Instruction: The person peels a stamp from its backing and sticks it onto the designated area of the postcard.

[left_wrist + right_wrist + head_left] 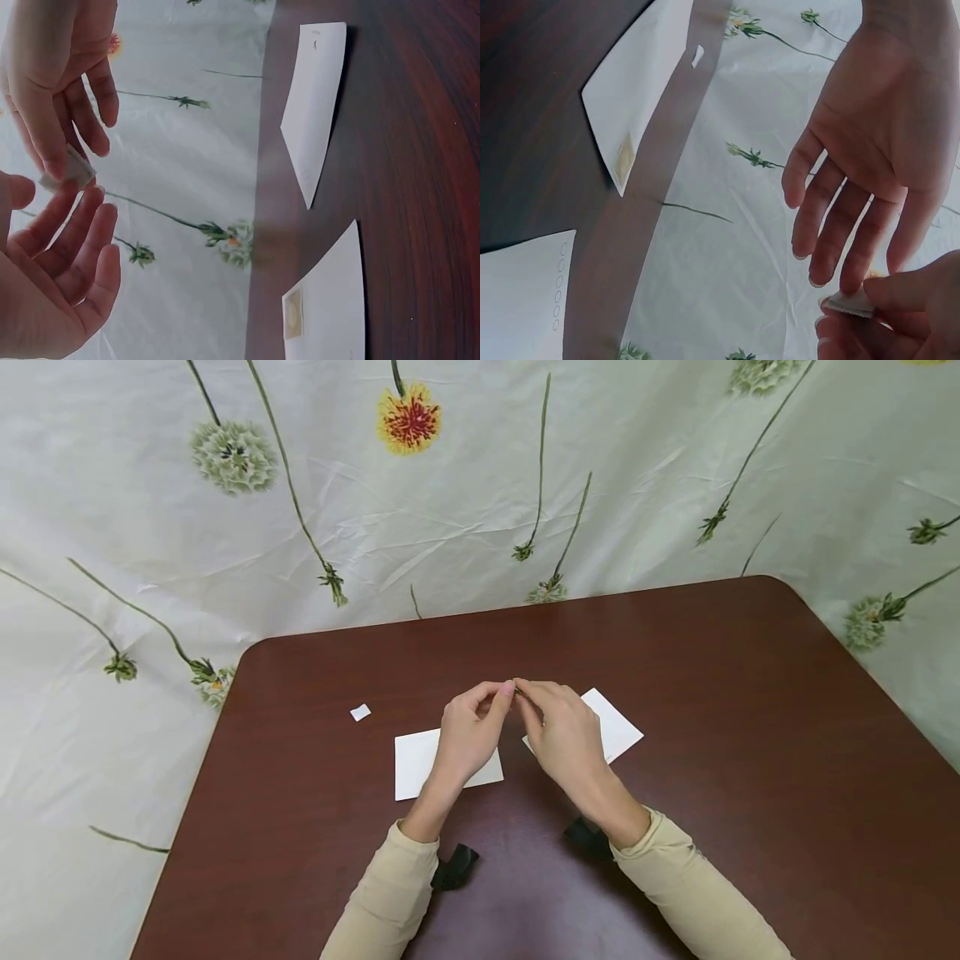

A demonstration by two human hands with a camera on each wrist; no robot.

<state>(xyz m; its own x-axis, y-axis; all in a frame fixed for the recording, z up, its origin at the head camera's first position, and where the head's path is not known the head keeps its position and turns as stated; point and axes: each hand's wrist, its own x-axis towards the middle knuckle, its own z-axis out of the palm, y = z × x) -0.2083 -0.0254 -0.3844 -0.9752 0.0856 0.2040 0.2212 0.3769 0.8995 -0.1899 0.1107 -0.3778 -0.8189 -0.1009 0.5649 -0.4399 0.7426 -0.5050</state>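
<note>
left of the stamped envelope [414,768], a paper scrap [360,712] is laid on the table [750,710]; the envelope is partly hidden by the left hand [468,735]; raised to its right, a small stamp [851,304] is pinched between thumb and fingertips of the left hand and of the right hand [567,735]; farther right of that envelope, a second envelope [617,727] is partly hidden.

L card [416,764] & R card [617,725] on tbl [750,693]; scrap [361,712] back-L of both; cloth [465,510] behind.
</note>
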